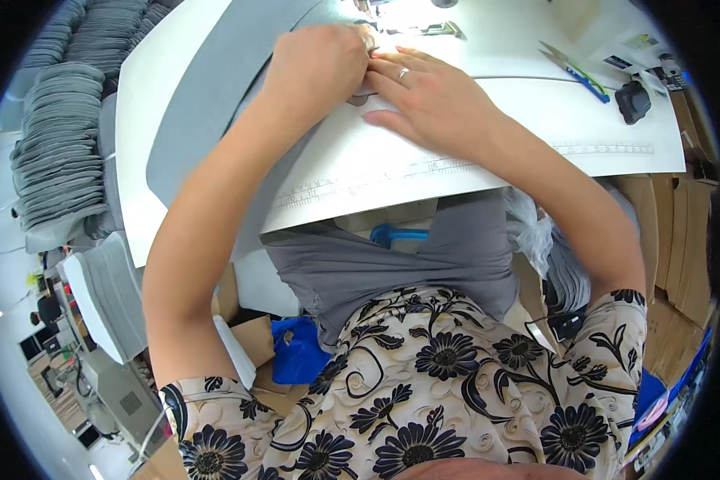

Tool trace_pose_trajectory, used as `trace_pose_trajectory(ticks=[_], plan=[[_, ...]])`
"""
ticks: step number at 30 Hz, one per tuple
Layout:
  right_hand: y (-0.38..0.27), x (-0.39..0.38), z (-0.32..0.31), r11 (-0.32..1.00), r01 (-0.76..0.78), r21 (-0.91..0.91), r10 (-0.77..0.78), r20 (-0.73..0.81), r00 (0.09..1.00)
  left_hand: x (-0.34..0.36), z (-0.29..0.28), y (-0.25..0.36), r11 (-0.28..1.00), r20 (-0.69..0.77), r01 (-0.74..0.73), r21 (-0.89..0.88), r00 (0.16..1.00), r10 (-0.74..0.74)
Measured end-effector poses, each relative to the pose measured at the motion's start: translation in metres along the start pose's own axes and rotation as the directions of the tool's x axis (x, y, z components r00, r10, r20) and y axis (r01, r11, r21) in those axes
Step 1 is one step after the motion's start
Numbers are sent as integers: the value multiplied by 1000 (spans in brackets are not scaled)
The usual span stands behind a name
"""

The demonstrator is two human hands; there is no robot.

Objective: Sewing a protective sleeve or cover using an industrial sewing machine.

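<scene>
My left hand point(320, 68) is bent at the knuckles over the grey fabric point(216, 88), its fingers closed at the fabric's edge. The fingertips are partly hidden, just in front of the lit metal foot point(424, 30) of a sewing machine. My right hand point(432, 100), with a ring on one finger, lies flat with fingers stretched on the white tabletop point(536, 120). Its fingertips meet the left hand's fingers. A small grey fabric edge shows between the two hands. The large grey piece runs left from my left hand, passing under my left forearm.
Scissors point(580, 78) with blue and green handles lie at the right, beside a black lump-shaped object point(633, 102). A ruler strip point(424, 168) runs along the table's near edge. Tall stacks of grey fabric pieces point(60, 152) stand at the left. Cardboard point(680, 240) stands at the right.
</scene>
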State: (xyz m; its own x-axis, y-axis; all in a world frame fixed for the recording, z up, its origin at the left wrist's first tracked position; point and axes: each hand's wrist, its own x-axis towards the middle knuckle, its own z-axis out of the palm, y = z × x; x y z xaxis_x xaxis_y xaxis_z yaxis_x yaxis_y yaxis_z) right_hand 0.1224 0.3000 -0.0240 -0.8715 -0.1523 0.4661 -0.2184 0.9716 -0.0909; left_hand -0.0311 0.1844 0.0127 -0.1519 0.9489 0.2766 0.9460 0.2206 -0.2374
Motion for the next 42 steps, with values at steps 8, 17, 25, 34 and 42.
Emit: trace_pose_trajectory(ticks=[8, 17, 25, 34, 42], plan=[[6, -6, -4, 997, 33, 68, -27, -83, 996, -11, -6, 6, 997, -65, -76, -16, 995, 75], [5, -9, -10, 998, 42, 54, -34, -142, 989, -2, -34, 18, 1000, 188, 12, 20, 982, -16], [9, -4, -24, 995, -17, 101, 20, -30, 999, 11, -37, 24, 999, 300, -5, 45, 954, -9], [5, -3, -29, 997, -73, 11, 72, 50, 996, 15, -47, 15, 967, 329, 194, -163, 935, -132], [6, -6, -38, 995, -96, 10, 96, -2, 995, -13, -17, 36, 982, -107, 43, -186, 992, -64]])
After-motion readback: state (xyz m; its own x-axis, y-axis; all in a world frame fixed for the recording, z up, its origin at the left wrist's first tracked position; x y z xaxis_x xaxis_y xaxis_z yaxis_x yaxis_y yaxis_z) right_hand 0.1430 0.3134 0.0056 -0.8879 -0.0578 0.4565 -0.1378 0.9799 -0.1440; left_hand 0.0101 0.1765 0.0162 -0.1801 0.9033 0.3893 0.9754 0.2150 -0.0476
